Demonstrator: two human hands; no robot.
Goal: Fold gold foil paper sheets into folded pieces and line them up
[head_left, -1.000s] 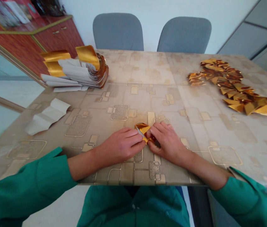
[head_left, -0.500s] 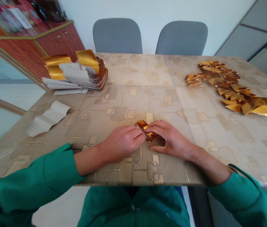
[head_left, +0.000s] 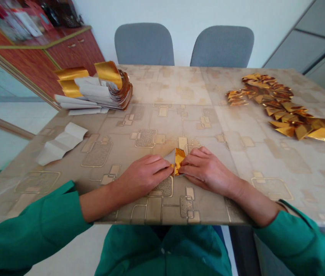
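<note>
Between my two hands, close to the table's front edge, is a small piece of gold foil paper point(head_left: 179, 156), partly folded, with a pale underside showing on its left. My left hand point(head_left: 146, 172) pinches its left side between thumb and fingers. From the other side my right hand point(head_left: 205, 168) grips the right part, fingers closed over it, so the lower folds are partly hidden. Off to the left lies a creased pale sheet point(head_left: 62, 143). Beyond it sits a thick stack of gold foil paper point(head_left: 105, 90) with pale backs. Several folded gold paper pieces point(head_left: 283, 105) form a pile at the far right.
A patterned cloth covers the table point(head_left: 162, 119). Two grey chairs point(head_left: 144, 44) stand behind its far edge against the wall. At the left back is a reddish wooden cabinet point(head_left: 73, 51) with assorted items on top.
The foil paper has been turned and opened out between my hands, so more of its pale side shows. My right fingers have closed in on it; my left forearm has shifted slightly.
</note>
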